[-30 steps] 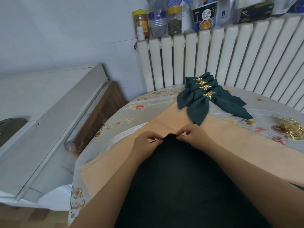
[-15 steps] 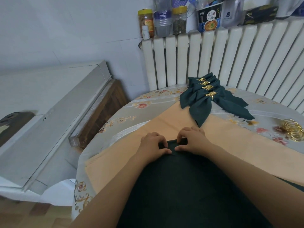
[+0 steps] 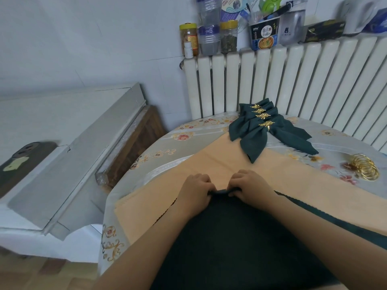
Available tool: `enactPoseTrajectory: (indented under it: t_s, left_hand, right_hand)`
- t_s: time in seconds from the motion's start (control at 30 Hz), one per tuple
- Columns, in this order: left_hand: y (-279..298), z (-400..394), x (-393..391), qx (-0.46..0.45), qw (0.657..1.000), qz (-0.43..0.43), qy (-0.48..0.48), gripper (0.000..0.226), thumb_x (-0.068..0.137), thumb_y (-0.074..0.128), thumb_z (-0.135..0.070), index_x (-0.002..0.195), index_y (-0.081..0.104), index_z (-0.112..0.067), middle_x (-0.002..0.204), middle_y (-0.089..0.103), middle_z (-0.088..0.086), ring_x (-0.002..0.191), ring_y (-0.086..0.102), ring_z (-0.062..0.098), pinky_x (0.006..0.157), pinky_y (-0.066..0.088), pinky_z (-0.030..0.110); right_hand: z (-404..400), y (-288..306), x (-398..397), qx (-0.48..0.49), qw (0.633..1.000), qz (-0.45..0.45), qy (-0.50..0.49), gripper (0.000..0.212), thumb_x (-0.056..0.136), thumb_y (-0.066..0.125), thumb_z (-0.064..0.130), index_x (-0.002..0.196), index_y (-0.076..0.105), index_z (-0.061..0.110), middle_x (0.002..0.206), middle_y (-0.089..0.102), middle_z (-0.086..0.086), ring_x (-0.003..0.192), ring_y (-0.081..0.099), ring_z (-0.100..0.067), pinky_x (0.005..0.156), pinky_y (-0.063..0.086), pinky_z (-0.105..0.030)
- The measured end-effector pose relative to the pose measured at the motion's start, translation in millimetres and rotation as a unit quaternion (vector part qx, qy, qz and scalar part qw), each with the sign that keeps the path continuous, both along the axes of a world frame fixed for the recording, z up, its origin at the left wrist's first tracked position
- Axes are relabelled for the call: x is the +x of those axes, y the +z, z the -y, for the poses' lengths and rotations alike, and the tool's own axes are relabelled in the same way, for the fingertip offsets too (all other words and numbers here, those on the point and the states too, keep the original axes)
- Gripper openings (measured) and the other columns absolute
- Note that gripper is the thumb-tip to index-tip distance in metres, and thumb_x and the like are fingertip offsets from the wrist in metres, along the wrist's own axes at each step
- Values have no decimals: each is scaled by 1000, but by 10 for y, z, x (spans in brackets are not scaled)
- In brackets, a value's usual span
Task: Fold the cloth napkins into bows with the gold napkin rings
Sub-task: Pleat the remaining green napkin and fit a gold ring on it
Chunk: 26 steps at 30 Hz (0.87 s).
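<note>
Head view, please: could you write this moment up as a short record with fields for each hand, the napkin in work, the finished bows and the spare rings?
left hand: left hand pinches the far edge of the dark green napkin
right hand: right hand pinches the same edge, close beside the left
napkin in work: spread over the peach cloth, its far edge rolled up between the hands
finished bows: finished bows, four gold clasps visible, stacked near the radiator
spare rings: gold napkin rings lie in a cluster on the table's right, untouched

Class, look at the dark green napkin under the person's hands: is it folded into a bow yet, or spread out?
Mostly spread: the dark green napkin lies flat, only its far edge being rolled, and carries no ring.
</note>
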<state>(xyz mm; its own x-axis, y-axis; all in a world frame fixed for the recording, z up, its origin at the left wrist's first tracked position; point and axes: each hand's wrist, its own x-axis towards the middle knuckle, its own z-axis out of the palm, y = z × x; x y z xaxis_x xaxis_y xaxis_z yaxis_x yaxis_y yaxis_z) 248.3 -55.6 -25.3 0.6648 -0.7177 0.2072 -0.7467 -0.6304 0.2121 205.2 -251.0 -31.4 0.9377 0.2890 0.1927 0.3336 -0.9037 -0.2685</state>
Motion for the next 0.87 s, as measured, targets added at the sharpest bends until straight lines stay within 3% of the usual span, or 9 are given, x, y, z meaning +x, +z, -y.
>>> enactPoseTrajectory:
  t_s: [0.1, 0.2, 0.33, 0.4, 0.47, 0.6, 0.7, 0.77, 0.87]
  left_hand:
    - [-36, -80, -85, 16, 1000, -8, -22, 28, 81, 58, -11, 103, 73, -19, 101, 65, 4, 94, 56, 25, 81, 38, 32]
    - [-10, -152, -182, 9, 998, -59, -15, 34, 82, 55, -24, 113, 68, -22, 111, 62, -2, 103, 52, 16, 85, 37, 22]
    - [67, -100, -209, -29, 988, -137, 63, 22, 88, 58, -36, 94, 73, -22, 99, 62, -5, 95, 54, 11, 81, 44, 24]
    - [69, -45, -180, -22, 982, -162, 95, 18, 85, 64, -38, 89, 73, -23, 100, 59, -5, 96, 50, 10, 85, 44, 27]
    - [79, 0, -145, -3, 978, -178, 112, 14, 80, 70, -38, 84, 70, -26, 105, 54, -7, 104, 43, 10, 93, 40, 30]
    - [122, 43, -101, 21, 968, -206, 143, 26, 77, 72, -40, 93, 57, -28, 101, 53, -7, 104, 49, 17, 91, 37, 33]
    - [161, 74, -120, 56, 963, -216, 152, 33, 82, 68, -40, 108, 57, -23, 109, 59, -2, 106, 50, 20, 93, 33, 33]
    - [177, 81, -151, 82, 974, -165, 130, 29, 83, 66, -41, 105, 62, -22, 109, 60, -1, 104, 51, 20, 92, 34, 33]
    - [161, 47, -269, 37, 988, -103, 109, 19, 84, 65, -33, 96, 63, -19, 103, 55, -1, 95, 52, 19, 84, 39, 28]
  right_hand:
    - [53, -30, -85, -1, 1000, -5, 17, 12, 80, 71, 26, 91, 75, 24, 92, 70, 6, 88, 60, -16, 80, 45, -30]
    - [84, -9, -180, 21, 999, -37, 12, 17, 84, 67, 36, 97, 74, 28, 99, 69, 11, 94, 58, -9, 87, 43, -28]
    - [34, 45, -149, 49, 995, -73, -40, 35, 88, 53, 50, 83, 74, 23, 92, 69, 7, 84, 58, -8, 82, 46, -30]
    - [-21, 57, -98, 29, 993, -89, -70, 27, 85, 59, 49, 80, 69, 25, 99, 63, 7, 89, 53, -10, 83, 44, -28]
    - [-74, 68, -61, -2, 989, -117, -89, 19, 82, 64, 46, 89, 57, 30, 108, 54, 8, 100, 46, -13, 87, 38, -29]
    - [-97, 108, -16, -29, 979, -170, -112, 40, 83, 63, 46, 117, 49, 30, 109, 59, 4, 106, 48, -19, 87, 35, -33]
    - [-139, 135, -32, -81, 981, -138, -107, 30, 86, 60, 47, 109, 57, 28, 108, 59, 2, 100, 50, -18, 81, 37, -29]
    - [-153, 138, -90, -76, 988, -93, -101, 25, 86, 60, 43, 103, 61, 25, 106, 57, 3, 97, 49, -16, 78, 37, -26]
    - [-135, 137, -232, -76, 994, -26, -72, 18, 90, 55, 37, 102, 60, 24, 106, 59, 5, 96, 49, -14, 80, 38, -24]
